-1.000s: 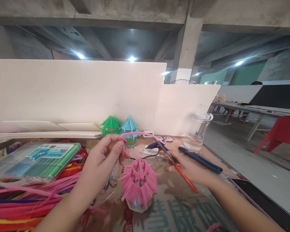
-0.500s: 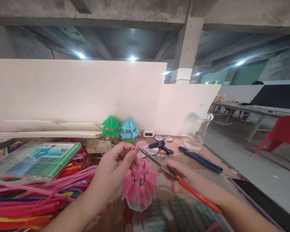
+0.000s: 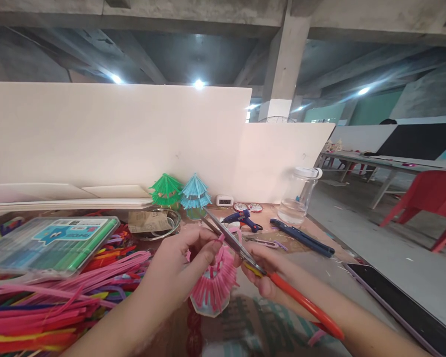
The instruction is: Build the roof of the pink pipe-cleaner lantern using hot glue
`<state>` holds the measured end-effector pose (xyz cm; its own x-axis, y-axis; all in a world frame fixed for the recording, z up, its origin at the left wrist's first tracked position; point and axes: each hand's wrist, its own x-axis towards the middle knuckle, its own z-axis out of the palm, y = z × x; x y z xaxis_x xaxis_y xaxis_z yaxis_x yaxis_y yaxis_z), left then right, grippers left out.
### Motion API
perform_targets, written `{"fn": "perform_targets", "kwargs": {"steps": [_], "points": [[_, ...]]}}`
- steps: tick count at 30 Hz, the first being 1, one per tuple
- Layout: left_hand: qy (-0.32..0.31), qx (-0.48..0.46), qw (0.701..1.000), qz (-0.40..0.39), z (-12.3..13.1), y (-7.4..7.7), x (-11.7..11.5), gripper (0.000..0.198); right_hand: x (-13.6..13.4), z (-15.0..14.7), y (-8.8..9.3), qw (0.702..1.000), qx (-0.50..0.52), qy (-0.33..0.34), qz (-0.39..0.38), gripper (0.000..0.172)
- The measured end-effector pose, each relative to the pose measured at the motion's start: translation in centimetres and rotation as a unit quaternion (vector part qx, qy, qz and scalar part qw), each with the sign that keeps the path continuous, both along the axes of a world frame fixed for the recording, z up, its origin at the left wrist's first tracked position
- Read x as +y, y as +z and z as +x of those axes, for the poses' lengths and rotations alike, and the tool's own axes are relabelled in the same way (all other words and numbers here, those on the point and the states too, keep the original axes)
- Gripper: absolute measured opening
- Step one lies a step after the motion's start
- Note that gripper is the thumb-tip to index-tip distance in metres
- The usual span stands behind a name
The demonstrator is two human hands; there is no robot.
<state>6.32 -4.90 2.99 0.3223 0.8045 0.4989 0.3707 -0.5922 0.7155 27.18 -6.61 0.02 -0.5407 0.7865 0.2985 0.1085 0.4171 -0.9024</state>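
Note:
My left hand point(image 3: 189, 258) is closed in a pinch on a pink pipe cleaner point(image 3: 222, 239), above a small pink pipe-cleaner craft point(image 3: 215, 290). That craft has a fringed pink skirt and stands on a pale, many-sided base. In my right hand point(image 3: 265, 270) are scissors point(image 3: 301, 297) with red handles, its fingers wrapped around them. Their blades point up and left and are parted, beside my left fingertips and the pink strip. Whether the strip lies between the blades I cannot tell. My left fingers hide part of the craft's top.
Green point(image 3: 166, 191) and light blue point(image 3: 195, 192) fringed crafts stand by the white board. Beyond my hands lie a glue gun point(image 3: 241, 218), dark blue pliers-like tool point(image 3: 301, 237) and water jug point(image 3: 297, 198). Pipe cleaners point(image 3: 29, 322) and a marker case point(image 3: 52, 243) are left; a phone point(image 3: 397, 302) is right.
The scissors' blades have parted and their tips moved up and left past my left fingertips. My left hand has lowered slightly towards the pink craft. The whole view has shifted a little.

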Motion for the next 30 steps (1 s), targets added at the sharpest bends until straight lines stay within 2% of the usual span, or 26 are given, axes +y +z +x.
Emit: {"fn": "perform_targets", "kwargs": {"steps": [6,13,19,22,25,28,30], "points": [[-0.001,-0.015,1.000,0.001,0.0,0.0,0.1,0.023,0.2,0.1,-0.7,0.999,0.002,-0.031,0.021,0.060],[0.014,-0.015,1.000,-0.023,-0.3,-0.2,0.7,0.021,0.7,0.2,-1.0,0.987,-0.066,-0.130,0.067,0.037],[0.050,0.028,0.998,-0.008,-1.5,0.2,1.5,0.023,2.1,0.4,-1.5,0.970,-0.089,-0.194,0.113,0.044],[0.060,0.005,0.998,-0.023,-2.7,0.5,2.4,0.026,2.8,1.8,-0.8,0.944,-0.159,-0.245,0.152,0.048],[0.071,-0.028,0.996,-0.050,-3.9,0.7,3.5,0.031,3.7,3.8,-0.1,0.900,-0.273,-0.295,0.168,0.041],[0.086,-0.005,0.995,-0.049,-4.6,0.7,4.3,0.042,4.8,5.3,-0.7,0.869,-0.396,-0.275,0.108,0.027],[0.095,0.014,0.994,-0.045,-4.6,0.7,4.4,0.044,5.5,5.6,-1.8,0.863,-0.429,-0.251,0.086,0.019]]}}
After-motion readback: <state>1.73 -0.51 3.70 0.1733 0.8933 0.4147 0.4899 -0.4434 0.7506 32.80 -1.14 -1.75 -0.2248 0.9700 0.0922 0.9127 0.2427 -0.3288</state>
